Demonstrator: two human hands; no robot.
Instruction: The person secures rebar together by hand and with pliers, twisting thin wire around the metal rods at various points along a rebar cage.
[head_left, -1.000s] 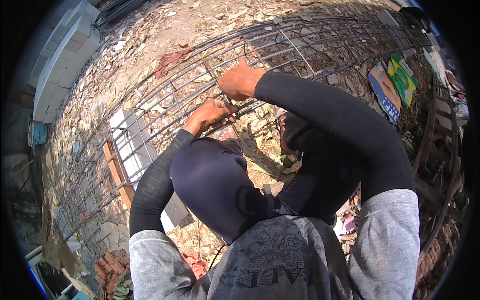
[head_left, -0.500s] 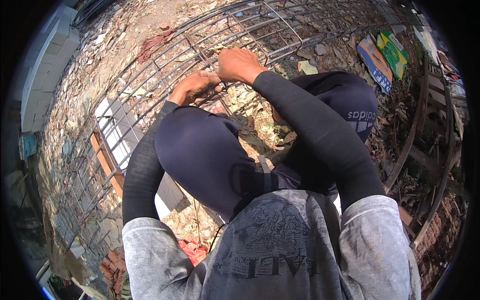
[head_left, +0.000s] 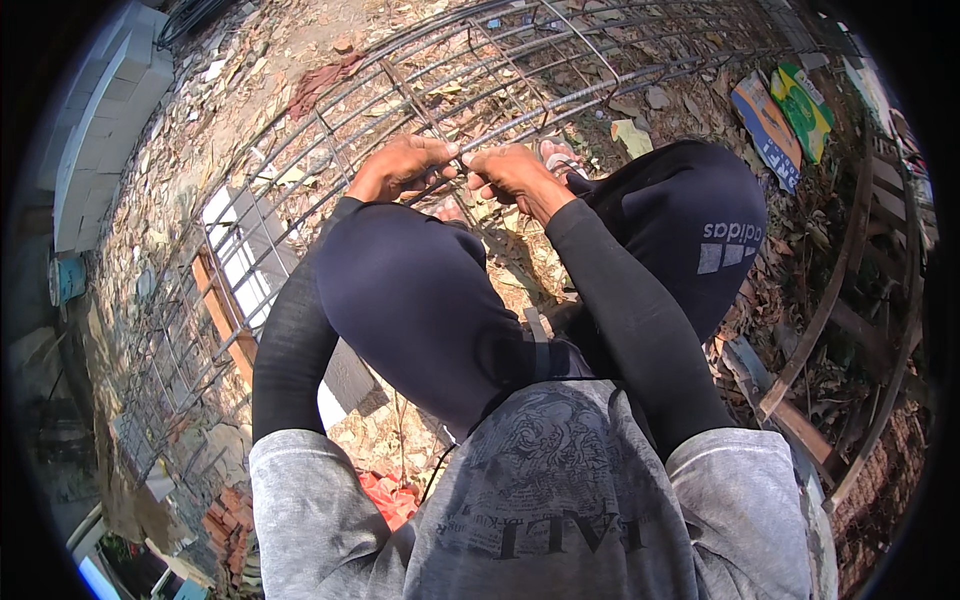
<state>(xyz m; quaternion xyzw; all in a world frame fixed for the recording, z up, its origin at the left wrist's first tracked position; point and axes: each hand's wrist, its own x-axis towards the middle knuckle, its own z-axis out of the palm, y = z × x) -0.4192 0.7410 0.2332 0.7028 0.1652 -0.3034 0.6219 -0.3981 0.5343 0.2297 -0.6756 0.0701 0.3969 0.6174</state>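
Note:
A cage of steel reinforcing bars (head_left: 550,108) crosses the ground in front of my bent legs (head_left: 400,300). My left hand (head_left: 410,165) is at its nearer bars, fingers curled and pinched at a joint. Just to its right, my right hand (head_left: 505,175) pinches at that same joint, fingertips close to the left thumb. Whatever small piece lies between the fingers is too small to make out. A sandalled foot shows under the bars behind my right hand.
Pale blocks (head_left: 105,150) are stacked at far left. A white block (head_left: 235,240) and wooden board (head_left: 222,315) lie at the cage's left part. A dark red cloth (head_left: 325,85) is beyond the bars. Printed panels (head_left: 800,110) and a curved wooden frame (head_left: 820,340) lie at right.
My right hand has dropped from above the joint to beside my left thumb and turned, showing curled fingers. My right knee has swung out rightward. My left hand stays at the joint.

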